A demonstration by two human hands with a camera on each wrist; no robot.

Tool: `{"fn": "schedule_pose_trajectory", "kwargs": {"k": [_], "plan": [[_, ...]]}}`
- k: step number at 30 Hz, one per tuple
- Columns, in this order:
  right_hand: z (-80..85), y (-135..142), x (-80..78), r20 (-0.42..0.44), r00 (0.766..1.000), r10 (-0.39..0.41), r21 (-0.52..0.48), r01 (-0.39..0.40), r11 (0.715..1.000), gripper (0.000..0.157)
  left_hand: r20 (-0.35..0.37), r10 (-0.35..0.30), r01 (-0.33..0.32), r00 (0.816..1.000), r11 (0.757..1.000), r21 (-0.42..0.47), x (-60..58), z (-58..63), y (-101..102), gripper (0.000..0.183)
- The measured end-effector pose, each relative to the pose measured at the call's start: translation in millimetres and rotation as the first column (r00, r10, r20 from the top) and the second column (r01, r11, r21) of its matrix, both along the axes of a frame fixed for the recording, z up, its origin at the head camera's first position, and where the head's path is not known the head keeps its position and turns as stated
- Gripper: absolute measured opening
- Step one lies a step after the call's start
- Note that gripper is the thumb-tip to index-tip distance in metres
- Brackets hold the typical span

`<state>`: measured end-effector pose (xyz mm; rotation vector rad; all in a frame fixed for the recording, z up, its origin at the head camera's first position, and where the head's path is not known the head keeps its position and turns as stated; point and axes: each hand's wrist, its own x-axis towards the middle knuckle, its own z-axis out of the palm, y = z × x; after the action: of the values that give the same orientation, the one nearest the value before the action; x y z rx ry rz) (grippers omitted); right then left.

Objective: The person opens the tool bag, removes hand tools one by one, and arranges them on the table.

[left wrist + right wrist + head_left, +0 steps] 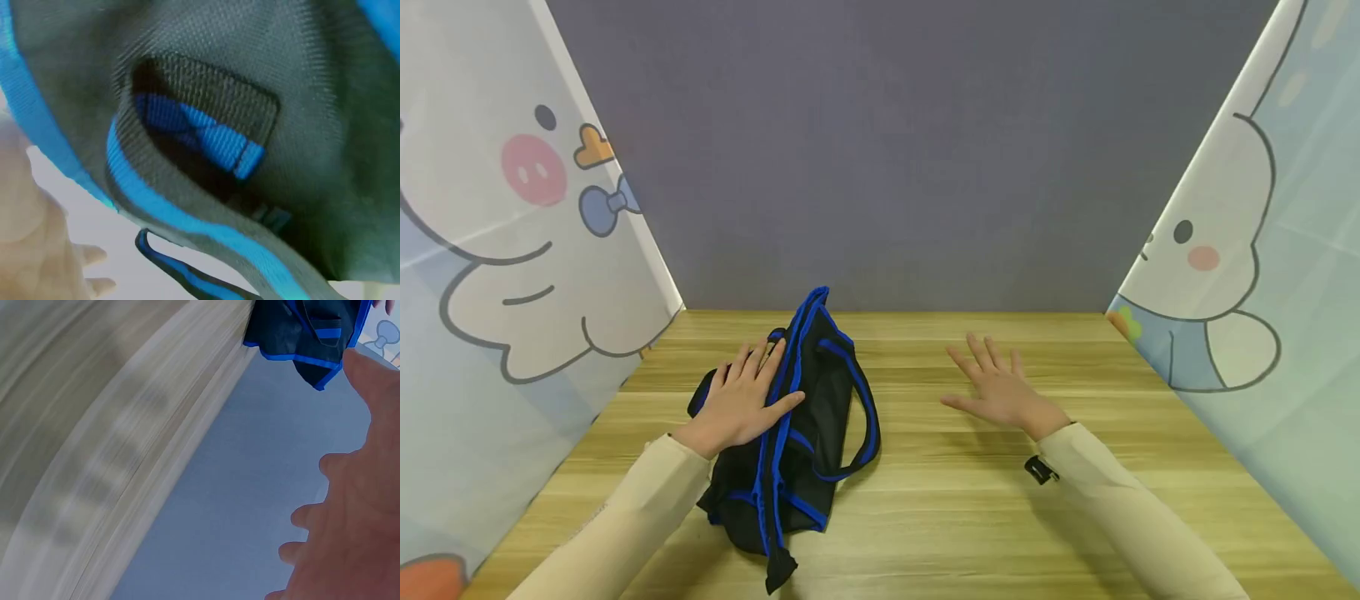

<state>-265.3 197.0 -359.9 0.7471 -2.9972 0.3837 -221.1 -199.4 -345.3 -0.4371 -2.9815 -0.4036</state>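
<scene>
Left hand (741, 408) lies over the bag (831, 400), fingers straight and spread, gripping nothing; whether the palm touches cloth, cannot tell. Right hand (1003, 396) hangs well apart to the right above the table (970, 525), fingers likewise spread, holding nothing. For handling the bag well, judged best: curl the left fingers and thumb round the rim (781, 442) beneath them, then bring the right hand across to the handle (871, 417), so the soft cloth has support on both sides; a flat push would probably crumple or slide it. Appearance: bag is black, edged in bright blue, slack, its long rim running away from the person under the left hand. Handle loops out between the hands, blue-striped; one strap end (250, 156) shows stitching.
</scene>
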Motion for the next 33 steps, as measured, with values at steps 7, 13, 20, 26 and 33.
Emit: {"fn": "schedule_pose_trajectory", "kwargs": {"k": [7, 13, 20, 26, 33], "plan": [[2.3, -21.4, -14.1, 0.012, 0.999, 0.041, -0.011, -0.041, 0.999, 0.083, 0.007, 0.019, -0.020, 1.000, 0.998, 0.065, 14.2, 0.4, -11.9, 0.092], [6.1, -47.6, -31.3, 0.039, 0.997, 0.072, -0.003, -0.072, 0.997, 0.083, 0.007, -0.011, 0.009, 1.000, 0.976, 0.218, 25.1, -7.1, -18.2, 0.094], [15.6, -88.4, -58.3, 0.016, 0.995, 0.099, 0.003, -0.099, 0.995, 0.082, -0.005, -0.019, 0.019, 1.000, 0.903, 0.429, 35.9, -14.5, -21.1, 0.088], [30.5, -121.4, -73.4, 0.025, 0.995, 0.098, 0.011, -0.098, 0.995, 0.080, 0.028, -0.011, -0.007, 1.000, 0.832, 0.554, 42.5, -20.8, -20.4, 0.082], [44.5, -160.6, -94.0, 0.044, 0.995, 0.086, 0.027, -0.087, 0.996, 0.073, 0.057, 0.005, -0.039, 0.998, 0.781, 0.623, 42.8, -26.1, -26.3, 0.047]]}}
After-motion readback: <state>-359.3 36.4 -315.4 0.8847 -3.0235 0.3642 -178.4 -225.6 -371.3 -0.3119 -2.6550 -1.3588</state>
